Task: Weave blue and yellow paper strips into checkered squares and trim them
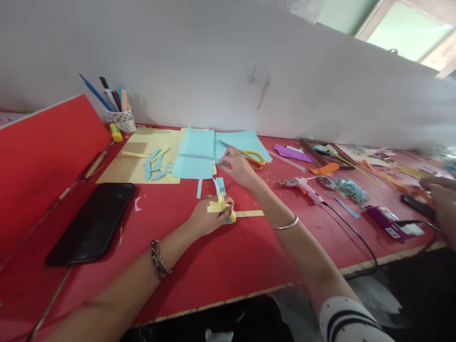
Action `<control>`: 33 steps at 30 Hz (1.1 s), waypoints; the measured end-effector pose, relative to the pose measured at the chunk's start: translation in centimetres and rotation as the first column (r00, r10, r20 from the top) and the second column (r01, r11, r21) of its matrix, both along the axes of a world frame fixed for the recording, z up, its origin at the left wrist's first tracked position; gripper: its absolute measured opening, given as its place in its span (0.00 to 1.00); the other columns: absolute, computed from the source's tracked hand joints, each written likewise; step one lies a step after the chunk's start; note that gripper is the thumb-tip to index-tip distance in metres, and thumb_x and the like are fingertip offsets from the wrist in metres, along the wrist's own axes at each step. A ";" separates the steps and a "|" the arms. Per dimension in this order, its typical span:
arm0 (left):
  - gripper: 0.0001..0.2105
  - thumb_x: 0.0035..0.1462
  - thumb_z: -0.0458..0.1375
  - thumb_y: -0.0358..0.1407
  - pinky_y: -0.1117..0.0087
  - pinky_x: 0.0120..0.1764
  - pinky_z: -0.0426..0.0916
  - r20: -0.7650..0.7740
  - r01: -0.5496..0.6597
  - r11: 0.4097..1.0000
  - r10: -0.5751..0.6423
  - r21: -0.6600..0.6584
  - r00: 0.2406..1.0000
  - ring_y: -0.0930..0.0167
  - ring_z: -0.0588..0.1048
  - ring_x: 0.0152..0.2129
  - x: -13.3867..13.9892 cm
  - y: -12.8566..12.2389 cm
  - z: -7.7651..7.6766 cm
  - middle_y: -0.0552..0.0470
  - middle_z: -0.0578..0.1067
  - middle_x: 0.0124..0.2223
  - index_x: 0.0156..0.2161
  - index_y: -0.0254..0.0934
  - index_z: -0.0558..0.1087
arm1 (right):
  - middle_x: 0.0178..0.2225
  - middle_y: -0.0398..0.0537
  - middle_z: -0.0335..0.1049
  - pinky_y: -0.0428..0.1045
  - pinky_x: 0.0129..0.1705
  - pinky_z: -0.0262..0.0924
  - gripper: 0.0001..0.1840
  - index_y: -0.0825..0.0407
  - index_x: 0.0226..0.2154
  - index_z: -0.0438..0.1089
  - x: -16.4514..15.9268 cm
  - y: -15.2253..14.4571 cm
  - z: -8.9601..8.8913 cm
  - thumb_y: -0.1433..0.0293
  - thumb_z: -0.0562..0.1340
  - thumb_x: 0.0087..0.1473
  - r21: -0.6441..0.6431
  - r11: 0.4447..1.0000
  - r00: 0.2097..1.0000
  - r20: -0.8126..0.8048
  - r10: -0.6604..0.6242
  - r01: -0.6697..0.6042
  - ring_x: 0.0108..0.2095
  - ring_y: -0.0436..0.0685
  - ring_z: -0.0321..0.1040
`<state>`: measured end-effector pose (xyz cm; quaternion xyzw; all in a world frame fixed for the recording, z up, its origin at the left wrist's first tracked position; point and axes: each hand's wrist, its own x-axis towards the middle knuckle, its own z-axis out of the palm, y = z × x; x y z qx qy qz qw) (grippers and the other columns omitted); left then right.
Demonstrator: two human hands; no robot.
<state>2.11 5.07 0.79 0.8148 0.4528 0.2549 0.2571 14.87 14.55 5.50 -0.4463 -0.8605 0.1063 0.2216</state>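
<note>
On the red table (249,266), a black rectangular phone (92,225) lies toward the left, well apart from the hands. Near the back edge, a tan paper sheet (149,137) carries blue and yellow cut strips (155,166), seemingly to keep them together, beside pale blue paper sheets (194,152). Midway toward the front edge, the left hand (208,216) pinches a folded yellow paper piece (217,205) low, probably to steady its folds. The right hand (238,166), farther back, has fingertips narrowed on a small blue-grey piece (223,163), too blurred to identify. Yellow-handled metal scissors (254,156) lie just behind, handily close; a pink glue gun (308,188) rests rightward, apart from the paper.
</note>
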 end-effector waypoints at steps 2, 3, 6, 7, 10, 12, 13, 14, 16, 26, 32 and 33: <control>0.14 0.57 0.41 0.39 0.69 0.37 0.65 -0.010 0.002 1.000 -0.002 -0.018 1.000 0.70 0.73 0.30 -0.1 0.1 -0.1 0.53 0.75 0.30 0.35 0.40 0.68 | 0.32 0.46 0.58 0.49 0.38 0.55 0.07 0.55 0.27 0.71 1.2 -0.6 0.4 0.73 0.57 0.50 0.025 0.993 0.987 -0.120 -0.107 0.111 0.32 0.51 0.58; 0.15 0.57 0.40 0.39 0.69 0.36 0.65 -0.013 0.001 1.000 -0.002 -0.028 1.000 0.70 0.73 0.30 -0.1 0.1 -0.1 0.53 0.75 0.31 0.36 0.40 0.68 | 0.29 0.45 0.57 0.49 0.37 0.55 0.08 0.54 0.27 0.72 1.9 -1.0 0.6 0.72 0.58 0.50 0.007 0.987 0.969 -0.190 -0.156 0.161 0.30 0.50 0.58; 0.17 0.57 0.38 0.39 0.69 0.35 0.66 -0.017 -0.008 0.998 0.007 -0.055 1.000 0.70 0.72 0.29 -0.1 0.2 -0.2 0.52 0.75 0.32 0.36 0.39 0.68 | 0.24 0.42 0.58 0.47 0.31 0.55 0.11 0.53 0.29 0.74 3.8 -2.8 1.0 0.69 0.56 0.51 -0.171 0.963 0.911 -0.324 -0.253 0.207 0.25 0.48 0.57; 0.17 0.57 0.38 0.39 0.69 0.36 0.66 -0.016 -0.011 0.998 0.010 -0.063 1.000 0.70 0.72 0.29 -0.1 0.2 -0.2 0.52 0.75 0.32 0.36 0.39 0.68 | 0.24 0.42 0.60 0.47 0.29 0.55 0.12 0.53 0.31 0.74 4.3 -3.5 1.0 0.67 0.55 0.52 -0.247 0.952 0.898 -0.354 -0.262 0.180 0.24 0.48 0.57; 0.17 0.57 0.37 0.39 0.68 0.38 0.66 -0.008 -0.019 0.997 0.019 -0.080 1.000 0.70 0.72 0.32 -0.1 0.2 -0.2 0.52 0.75 0.33 0.37 0.38 0.68 | 0.25 0.43 0.66 0.47 0.30 0.58 0.13 0.54 0.32 0.73 5.6 -5.7 0.4 0.64 0.55 0.51 -0.401 0.914 0.876 -0.418 -0.241 0.061 0.24 0.48 0.60; 0.17 0.57 0.38 0.38 0.69 0.38 0.66 -0.005 -0.023 0.996 0.022 -0.086 1.000 0.70 0.72 0.33 -0.2 0.2 -0.2 0.51 0.75 0.34 0.38 0.39 0.68 | 0.26 0.44 0.67 0.47 0.32 0.59 0.15 0.53 0.31 0.73 6.1 -7.1 -0.3 0.63 0.54 0.53 -0.440 0.898 0.884 -0.412 -0.221 0.019 0.26 0.48 0.62; 0.17 0.57 0.38 0.39 0.69 0.38 0.66 -0.007 -0.023 0.996 0.023 -0.088 1.000 0.70 0.72 0.32 -0.2 0.2 -0.3 0.52 0.75 0.34 0.38 0.39 0.68 | 0.26 0.44 0.66 0.47 0.33 0.59 0.16 0.52 0.30 0.74 6.3 -7.7 -0.7 0.63 0.53 0.53 -0.439 0.898 0.900 -0.384 -0.208 0.020 0.27 0.49 0.62; 0.17 0.57 0.38 0.39 0.68 0.37 0.66 -0.010 -0.022 0.996 0.021 -0.088 1.000 0.70 0.72 0.32 -0.2 0.3 -0.3 0.52 0.74 0.33 0.38 0.40 0.68 | 0.27 0.44 0.64 0.47 0.34 0.58 0.16 0.51 0.30 0.74 6.4 -8.3 -1.1 0.63 0.52 0.54 -0.429 0.903 0.919 -0.341 -0.196 0.034 0.28 0.49 0.62; 0.17 0.57 0.38 0.40 0.68 0.38 0.66 -0.011 -0.016 0.996 0.015 -0.084 1.000 0.69 0.72 0.32 -0.2 0.3 -0.4 0.52 0.74 0.34 0.38 0.40 0.68 | 0.28 0.44 0.59 0.47 0.34 0.58 0.16 0.49 0.29 0.75 6.5 -9.4 -1.8 0.65 0.52 0.55 -0.377 0.922 0.948 -0.249 -0.196 0.092 0.30 0.49 0.61; 0.17 0.57 0.37 0.41 0.69 0.36 0.65 0.035 -0.005 0.997 0.007 -0.078 0.999 0.70 0.71 0.30 -0.1 0.4 -0.4 0.52 0.72 0.31 0.36 0.39 0.67 | 0.21 0.41 0.58 0.44 0.25 0.51 0.14 0.52 0.28 0.75 6.0 -11.3 -2.9 0.69 0.53 0.53 -0.296 0.943 0.937 -0.261 -0.233 0.152 0.21 0.47 0.54; 0.18 0.57 0.37 0.42 0.70 0.34 0.64 0.037 0.012 0.994 -0.008 -0.110 0.999 0.71 0.69 0.27 -0.2 0.5 -0.2 0.53 0.71 0.29 0.37 0.39 0.67 | 0.27 0.44 0.70 0.45 0.28 0.57 0.14 0.51 0.32 0.73 6.1 -11.4 -3.0 0.71 0.52 0.52 -0.388 0.915 0.908 -0.333 -0.254 0.113 0.27 0.50 0.64; 0.17 0.57 0.37 0.42 0.70 0.34 0.64 0.038 0.010 0.994 -0.006 -0.112 0.999 0.71 0.69 0.27 -0.1 0.5 -0.2 0.53 0.71 0.29 0.37 0.39 0.67 | 0.28 0.45 0.70 0.45 0.30 0.58 0.14 0.51 0.32 0.73 6.2 -11.4 -3.0 0.71 0.52 0.52 -0.373 0.924 0.917 -0.334 -0.218 0.083 0.29 0.50 0.65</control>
